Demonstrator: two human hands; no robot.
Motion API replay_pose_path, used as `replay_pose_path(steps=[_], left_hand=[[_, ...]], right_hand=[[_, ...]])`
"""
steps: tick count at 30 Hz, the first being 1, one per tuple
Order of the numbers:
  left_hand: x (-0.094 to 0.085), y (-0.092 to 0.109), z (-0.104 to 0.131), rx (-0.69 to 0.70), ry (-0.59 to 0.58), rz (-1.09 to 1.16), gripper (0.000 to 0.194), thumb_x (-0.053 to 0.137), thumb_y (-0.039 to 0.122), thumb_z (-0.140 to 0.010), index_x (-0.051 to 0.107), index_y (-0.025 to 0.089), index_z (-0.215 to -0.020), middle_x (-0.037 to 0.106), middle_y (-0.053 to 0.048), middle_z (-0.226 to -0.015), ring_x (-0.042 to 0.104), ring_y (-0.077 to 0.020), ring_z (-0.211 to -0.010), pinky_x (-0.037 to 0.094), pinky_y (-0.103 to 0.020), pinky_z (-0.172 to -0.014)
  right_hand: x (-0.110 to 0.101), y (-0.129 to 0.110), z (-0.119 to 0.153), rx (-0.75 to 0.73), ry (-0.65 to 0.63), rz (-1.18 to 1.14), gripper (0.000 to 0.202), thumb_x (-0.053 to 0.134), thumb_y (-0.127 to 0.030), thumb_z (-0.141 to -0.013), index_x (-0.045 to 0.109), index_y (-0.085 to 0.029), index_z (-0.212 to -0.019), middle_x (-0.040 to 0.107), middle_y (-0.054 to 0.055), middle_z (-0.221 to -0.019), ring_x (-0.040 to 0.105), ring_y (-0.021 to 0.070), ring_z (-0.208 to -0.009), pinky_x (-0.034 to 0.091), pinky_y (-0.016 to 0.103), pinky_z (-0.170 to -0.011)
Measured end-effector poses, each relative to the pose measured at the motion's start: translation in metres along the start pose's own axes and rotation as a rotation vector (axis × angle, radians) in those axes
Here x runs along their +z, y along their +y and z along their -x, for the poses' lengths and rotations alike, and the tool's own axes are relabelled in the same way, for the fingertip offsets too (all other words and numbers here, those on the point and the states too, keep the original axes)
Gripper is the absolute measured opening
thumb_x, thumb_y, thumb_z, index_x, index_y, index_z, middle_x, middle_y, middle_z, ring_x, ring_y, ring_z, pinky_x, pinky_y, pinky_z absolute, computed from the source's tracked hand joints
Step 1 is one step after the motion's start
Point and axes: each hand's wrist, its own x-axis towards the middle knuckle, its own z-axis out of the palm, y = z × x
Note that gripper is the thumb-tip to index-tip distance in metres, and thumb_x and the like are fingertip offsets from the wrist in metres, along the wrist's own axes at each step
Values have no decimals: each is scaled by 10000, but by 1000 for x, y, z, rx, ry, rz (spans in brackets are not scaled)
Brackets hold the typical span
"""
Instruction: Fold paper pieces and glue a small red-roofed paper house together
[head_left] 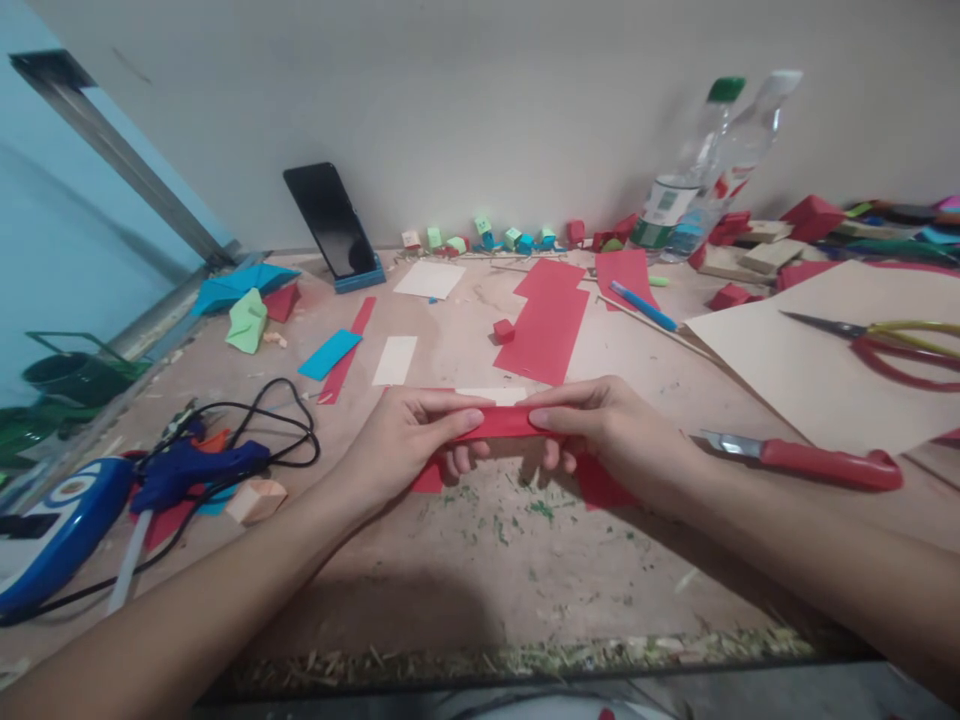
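A narrow folded strip of red paper (504, 422) is stretched level between my two hands, above the middle of the table. My left hand (420, 425) pinches its left end, thumb on top and fingers curled beneath. At the other end my right hand (592, 418) grips it the same way. Behind the strip a piece of white paper (491, 396) shows in part. Pieces of red paper stick out below both hands, partly hidden by them. A small red paper cube (504, 331) sits beyond my hands, beside larger red paper sheets (545, 335).
A knife with a red handle (825, 464) and scissors (892, 345) lie right, the scissors on cream paper (795, 385). Left are a blue glue gun (191, 470) with its cord and a phone (328, 220) on a stand. Plastic bottles (679, 190) and small paper cubes line the wall.
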Motion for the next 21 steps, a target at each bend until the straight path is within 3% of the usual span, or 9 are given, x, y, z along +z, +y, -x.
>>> replay_pose_path(steps=[4, 10, 21], left_hand=[[1, -3, 0, -46, 12, 70, 284, 808, 340, -827, 795, 104, -984, 772, -77, -684, 646, -125, -487, 545, -218, -454], [2, -3, 1, -60, -38, 86, 395, 749, 466, -893, 750, 89, -775, 741, -84, -647, 645, -117, -492, 531, -200, -473], [1, 2, 1, -23, -17, -41, 256, 735, 364, -894, 748, 117, -828, 726, -48, -653, 635, -123, -512, 532, -228, -519]], right_hand=[[-1, 0, 0, 23, 27, -79, 130, 752, -155, -816, 821, -104, -913, 697, 59, -503, 596, 113, -412, 446, 221, -462], [0, -2, 4, -23, 35, 81, 141, 738, -165, -846, 833, -127, -942, 714, 41, -525, 654, 136, -467, 495, 234, -503], [-2, 1, 1, -18, -24, 68, 147, 807, -228, -831, 821, -134, -944, 746, 50, -600, 688, 134, -540, 540, 233, -557]])
